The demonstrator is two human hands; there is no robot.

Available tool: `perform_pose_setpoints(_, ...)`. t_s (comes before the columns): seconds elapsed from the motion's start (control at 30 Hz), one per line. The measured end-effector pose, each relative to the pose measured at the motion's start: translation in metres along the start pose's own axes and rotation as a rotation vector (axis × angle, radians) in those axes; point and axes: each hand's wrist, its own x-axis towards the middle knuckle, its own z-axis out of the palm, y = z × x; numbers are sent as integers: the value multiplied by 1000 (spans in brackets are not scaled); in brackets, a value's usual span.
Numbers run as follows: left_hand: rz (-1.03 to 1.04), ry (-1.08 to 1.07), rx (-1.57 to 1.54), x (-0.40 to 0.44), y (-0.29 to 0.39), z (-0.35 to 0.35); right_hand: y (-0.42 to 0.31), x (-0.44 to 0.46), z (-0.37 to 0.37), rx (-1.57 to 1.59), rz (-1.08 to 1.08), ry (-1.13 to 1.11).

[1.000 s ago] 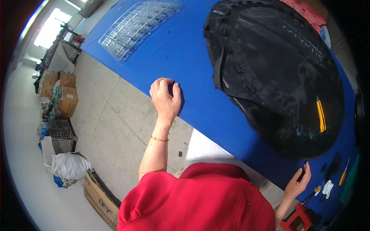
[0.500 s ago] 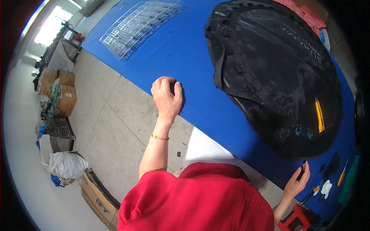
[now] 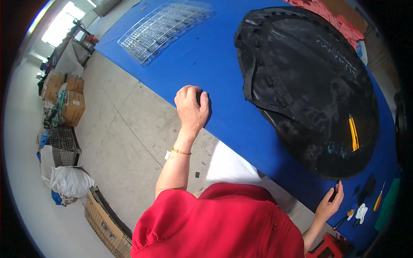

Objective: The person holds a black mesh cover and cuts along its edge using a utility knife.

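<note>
My left hand rests on the near edge of the blue-covered table, fingers loosely bent and thumb apart. A dark patch shows between thumb and fingers, apparently shadow. My right hand lies at the table edge on the right, its fingers stretched and thumb apart, fingertips close to the lower rim of a large round black fabric piece. Whether they touch it I cannot tell. The black piece has pale lettering, a strap-like band and loops along its edge. A yellow utility knife lies on it.
Clear plastic trays lie at the table's far left. Pink cloth is behind the black piece. To the right are a red-and-yellow screwdriver, a white tag and a red stool. Cardboard boxes stand across the floor.
The view has shifted slightly, so the table and black piece sit a little differently in the frame. Both hands keep nearly the same pose and place on the table.
</note>
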Motion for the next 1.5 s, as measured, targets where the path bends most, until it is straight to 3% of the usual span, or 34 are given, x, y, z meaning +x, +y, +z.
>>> perform_pose_setpoints(0.33,69,-34,49,2,-1,1,-3,0,0,-7,12,-2)
perform_pose_setpoints(0.53,65,-378,159,29,-2,-2,-1,1,0,-11,-22,-6)
perform_pose_setpoints(0.73,-14,-505,364,61,-47,4,2,0,1,-28,-30,-11)
perform_pose_setpoints(0.83,-119,-427,537,70,-98,-20,1,0,1,-29,-39,-12)
perform_pose_setpoints(0.9,-448,-368,676,75,-126,-49,3,0,0,-24,-42,-15)
perform_pose_setpoints(1.0,-721,-323,727,67,-177,-82,7,0,2,-16,-55,-7)
perform_pose_setpoints(1.1,-571,-133,745,64,-174,-90,7,1,2,-22,-66,-10)
perform_pose_setpoints(1.27,-61,52,468,88,-146,-46,1,2,-2,-42,-45,-32)
perform_pose_setpoints(1.37,78,-22,234,125,-111,-11,5,0,2,-37,-60,-17)
perform_pose_setpoints(1.5,230,-241,262,177,-82,47,6,-1,4,-4,-25,-8)
